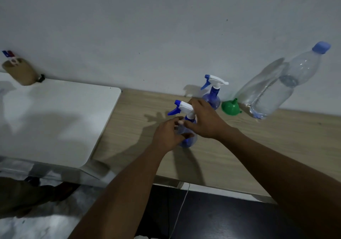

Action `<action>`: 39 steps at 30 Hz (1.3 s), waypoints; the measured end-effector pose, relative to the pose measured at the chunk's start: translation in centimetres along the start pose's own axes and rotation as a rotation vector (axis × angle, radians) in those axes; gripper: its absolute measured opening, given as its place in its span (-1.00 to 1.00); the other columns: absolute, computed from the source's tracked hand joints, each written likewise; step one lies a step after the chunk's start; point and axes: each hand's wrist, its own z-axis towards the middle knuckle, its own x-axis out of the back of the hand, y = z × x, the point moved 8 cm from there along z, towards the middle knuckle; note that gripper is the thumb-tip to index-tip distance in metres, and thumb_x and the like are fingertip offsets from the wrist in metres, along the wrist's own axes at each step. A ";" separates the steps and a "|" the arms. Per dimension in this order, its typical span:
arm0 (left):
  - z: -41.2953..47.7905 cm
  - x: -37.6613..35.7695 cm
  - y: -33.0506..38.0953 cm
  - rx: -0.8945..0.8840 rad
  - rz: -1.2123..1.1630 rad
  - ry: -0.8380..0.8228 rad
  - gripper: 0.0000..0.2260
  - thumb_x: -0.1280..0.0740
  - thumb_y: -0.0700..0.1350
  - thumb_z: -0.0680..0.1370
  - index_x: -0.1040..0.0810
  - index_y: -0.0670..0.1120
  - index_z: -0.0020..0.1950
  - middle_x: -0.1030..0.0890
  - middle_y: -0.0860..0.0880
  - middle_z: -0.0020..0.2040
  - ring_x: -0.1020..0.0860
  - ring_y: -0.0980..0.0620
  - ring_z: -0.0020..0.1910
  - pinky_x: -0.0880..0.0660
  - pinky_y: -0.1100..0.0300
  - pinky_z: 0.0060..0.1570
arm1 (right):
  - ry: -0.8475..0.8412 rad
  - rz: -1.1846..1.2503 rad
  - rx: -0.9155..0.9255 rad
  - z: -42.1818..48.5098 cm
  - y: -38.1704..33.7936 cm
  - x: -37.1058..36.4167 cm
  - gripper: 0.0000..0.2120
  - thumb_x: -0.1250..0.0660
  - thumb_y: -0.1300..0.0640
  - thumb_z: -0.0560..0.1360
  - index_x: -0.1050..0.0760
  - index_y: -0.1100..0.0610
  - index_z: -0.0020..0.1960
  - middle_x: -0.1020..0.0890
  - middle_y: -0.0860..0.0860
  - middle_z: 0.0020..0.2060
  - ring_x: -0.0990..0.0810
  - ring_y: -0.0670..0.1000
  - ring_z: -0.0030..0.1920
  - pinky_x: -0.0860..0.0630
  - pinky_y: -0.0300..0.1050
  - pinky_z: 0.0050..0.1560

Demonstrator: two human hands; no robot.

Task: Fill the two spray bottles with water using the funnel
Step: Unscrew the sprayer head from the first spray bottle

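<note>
1. Counter (249,146), pale wood grain, set against a plain wall. It carries all the task's items.
2. White board (55,120), rounded corner, lying over the counter's left part.
3. Water bottle (273,91), large clear plastic with a blue cap still on, standing at the back right of the counter against the wall. It is partly filled.
4. Right grip (204,120), reaching in from the lower right, fingers curled round the neck and the white trigger head of the near spray bottle.
5. Left grip (168,135), clasping the translucent body of the same bottle from the left side.
6. Near spray bottle (187,143), blue, upright on the counter at centre between the two grips, sprayer head still fitted with its nozzle pointing left.
7. Far spray bottle (212,100), same make, standing untouched at the back by the wall with its head on.
8. Funnel (229,107), green, lying mouth-down with its spout up, between the far spray bottle and the water bottle.
9. Brown holder (20,72), far left by the wall; its contents are too blurred to name.
</note>
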 end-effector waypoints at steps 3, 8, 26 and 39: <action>0.1 0.0 -0.1 0.009 0.004 0.008 -0.32 -0.57 0.27 0.31 -0.53 0.07 0.37 -0.66 0.09 0.19 -0.62 0.09 0.14 -0.58 0.02 0.18 | -0.031 0.029 -0.024 0.3 0.0 -0.4 -0.64 -0.45 0.13 0.43 -0.36 0.14 0.12 -0.50 0.12 0.00 -0.48 0.12 -0.06 -0.54 0.17 -0.04; 0.0 0.0 0.0 -0.004 0.011 0.019 -0.38 -0.57 0.23 0.34 -0.54 0.08 0.34 -0.67 0.11 0.09 -0.64 0.05 0.08 -0.58 0.07 0.08 | -0.080 0.022 -0.036 0.0 0.3 -0.3 -0.43 -0.40 -0.23 0.37 -0.33 0.04 0.23 -0.51 0.04 0.06 -0.49 0.08 0.00 -0.51 0.09 -0.02; 0.1 -0.3 -0.2 0.010 0.030 0.010 -0.31 -0.56 0.26 0.34 -0.49 0.05 0.40 -0.66 0.06 0.18 -0.62 0.04 0.14 -0.57 -0.04 0.19 | -0.100 0.031 -0.107 -0.3 0.6 -0.2 -0.32 -0.43 -0.17 0.35 -0.26 -0.04 0.37 -0.50 -0.01 0.19 -0.47 0.07 0.17 -0.45 0.22 0.16; -0.1 -0.3 -0.3 0.024 0.022 -0.001 -0.25 -0.56 0.29 0.32 -0.47 0.05 0.43 -0.65 0.05 0.22 -0.62 0.01 0.18 -0.57 -0.07 0.20 | -0.090 0.012 -0.148 -0.2 0.6 -0.6 -0.42 -0.44 -0.01 0.44 -0.28 0.00 0.38 -0.53 0.02 0.18 -0.50 0.11 0.17 -0.42 0.23 0.19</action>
